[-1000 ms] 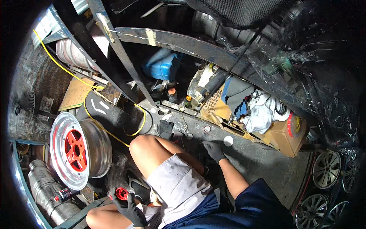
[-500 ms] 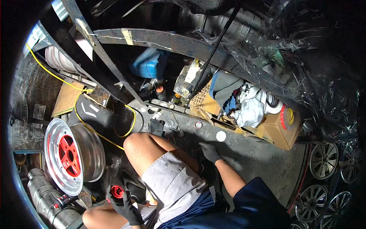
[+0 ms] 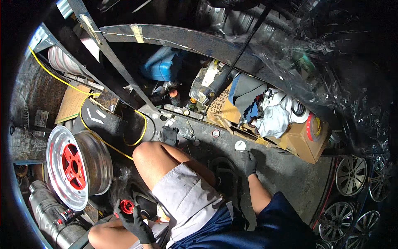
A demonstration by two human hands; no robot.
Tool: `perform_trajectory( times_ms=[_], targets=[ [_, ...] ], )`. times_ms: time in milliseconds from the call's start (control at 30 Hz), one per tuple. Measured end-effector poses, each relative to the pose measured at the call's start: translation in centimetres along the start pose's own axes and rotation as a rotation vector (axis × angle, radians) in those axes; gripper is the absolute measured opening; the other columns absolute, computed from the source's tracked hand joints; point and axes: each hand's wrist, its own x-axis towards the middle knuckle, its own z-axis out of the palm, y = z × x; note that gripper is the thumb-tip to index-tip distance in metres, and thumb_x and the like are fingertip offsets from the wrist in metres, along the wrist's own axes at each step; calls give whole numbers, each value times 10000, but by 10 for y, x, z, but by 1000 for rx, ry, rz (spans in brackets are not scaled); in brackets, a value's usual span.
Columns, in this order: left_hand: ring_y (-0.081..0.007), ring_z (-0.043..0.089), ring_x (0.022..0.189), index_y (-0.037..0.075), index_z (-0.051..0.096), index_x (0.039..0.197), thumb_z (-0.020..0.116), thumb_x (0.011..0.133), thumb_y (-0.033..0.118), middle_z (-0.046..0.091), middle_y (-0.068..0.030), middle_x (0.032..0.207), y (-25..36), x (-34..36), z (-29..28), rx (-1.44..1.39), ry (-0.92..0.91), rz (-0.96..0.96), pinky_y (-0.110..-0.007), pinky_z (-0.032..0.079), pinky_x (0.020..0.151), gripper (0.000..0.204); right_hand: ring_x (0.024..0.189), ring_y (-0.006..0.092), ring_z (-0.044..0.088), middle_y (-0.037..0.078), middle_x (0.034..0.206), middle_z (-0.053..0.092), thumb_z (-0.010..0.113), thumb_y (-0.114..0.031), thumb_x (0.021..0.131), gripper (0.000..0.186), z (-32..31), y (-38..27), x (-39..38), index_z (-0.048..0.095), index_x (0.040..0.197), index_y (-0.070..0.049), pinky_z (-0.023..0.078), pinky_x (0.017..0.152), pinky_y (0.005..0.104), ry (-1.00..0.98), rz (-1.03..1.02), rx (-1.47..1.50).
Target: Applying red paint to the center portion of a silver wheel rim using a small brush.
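My gloved left hand [image 3: 134, 222] grips a round red cap [image 3: 127, 206] above my bent left leg. My gloved right hand [image 3: 250, 163] reaches out with fingers extended at the lower edge of a small white disc [image 3: 240, 145] on the dark floor; whether they touch it is unclear. To my left stands a polished wheel with a red spoked centre [image 3: 74, 165]. A smaller ringed item [image 3: 215, 133] and a dark crumpled cloth [image 3: 169, 135] lie on the floor beyond my knee [image 3: 147, 159].
Cardboard boxes with rags [image 3: 309, 145] line the far edge under a curved metal beam [image 3: 186, 42]. A yellow cord [image 3: 103, 141] loops past the wheel. A blue container [image 3: 159, 70] sits behind. Metal cylinders [image 3: 49, 207] lie lower left; several alloy wheels [image 3: 350, 176] stand at right.
My right hand has moved right and forward to the white disc. My left hand still holds the red cap. The view has shifted, so the scene sits further left in the picture.
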Motion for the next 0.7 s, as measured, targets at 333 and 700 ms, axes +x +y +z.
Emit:
perform_trajectory(
  times_ms=[333, 700],
  targets=[
    [-214, 506, 1236, -19, 437, 1456, 639, 941, 130, 494, -106, 1428, -5, -1, 3, 9, 36, -18, -299, 453, 995, 572, 939, 464, 654, 277, 1088, 669, 528, -368, 1017, 413, -16, -10, 37, 704, 1081, -1, 518, 801, 484, 304, -67, -759],
    [-244, 507, 1237, -31, 441, 1443, 641, 914, 119, 496, -128, 1422, -2, -1, -2, -61, 46, -44, -344, 400, 1063, 585, 1162, 415, 633, 197, 1430, 550, 687, -467, 839, 759, 50, -25, 46, 415, 1470, -144, 524, 949, 523, 77, 168, -1212]
  ],
)
